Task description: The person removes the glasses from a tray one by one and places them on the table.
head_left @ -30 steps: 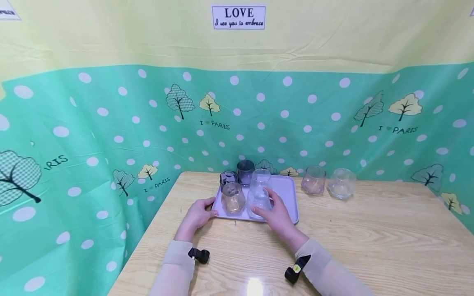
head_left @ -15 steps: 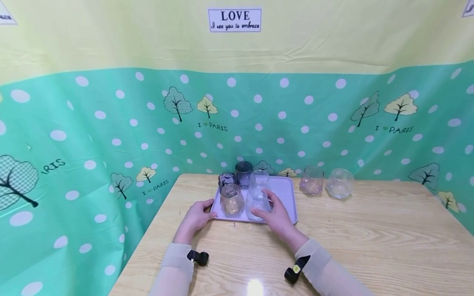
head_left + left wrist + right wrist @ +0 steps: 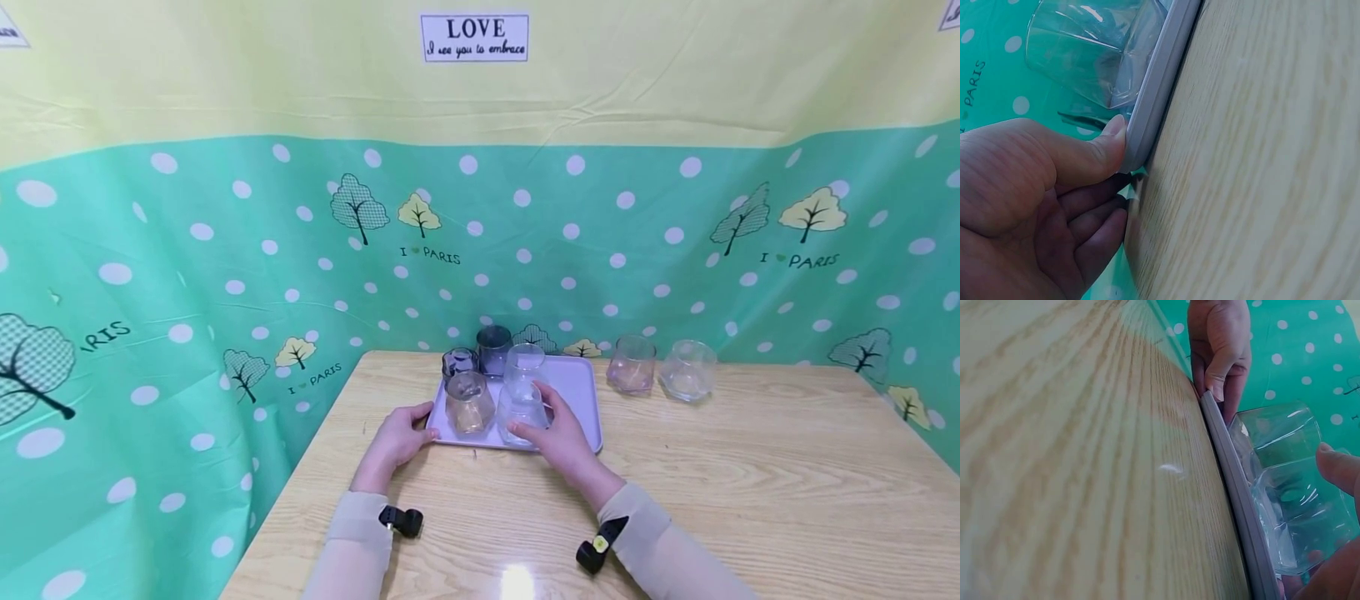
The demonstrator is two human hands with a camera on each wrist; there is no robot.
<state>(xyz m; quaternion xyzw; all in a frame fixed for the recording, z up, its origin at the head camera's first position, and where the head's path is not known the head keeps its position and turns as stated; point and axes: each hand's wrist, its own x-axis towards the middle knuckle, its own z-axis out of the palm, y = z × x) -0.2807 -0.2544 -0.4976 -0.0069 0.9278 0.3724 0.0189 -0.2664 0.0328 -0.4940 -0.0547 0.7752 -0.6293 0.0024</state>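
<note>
Low in the middle, the right hand (image 3: pixel 564 433) wraps its fingers round a clear glass (image 3: pixel 522 410) that looks slippery and easy to break, so hold its sides, while the left hand (image 3: pixel 396 440) pinches the tray (image 3: pixel 581 392) edge.

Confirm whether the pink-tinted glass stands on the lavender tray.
No, the pink-tinted glass stands on the wooden table, right of the lavender tray.

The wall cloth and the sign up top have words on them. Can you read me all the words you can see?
"LOVE" and under it "I see you to embrace": on the white sign on the yellow cloth.
"I PARIS", a small heart after the I: under the trees on the green cloth, again at right and lower left.
"RIS": far left, its start cut off.
Corner labels: too cut off to read.
</note>
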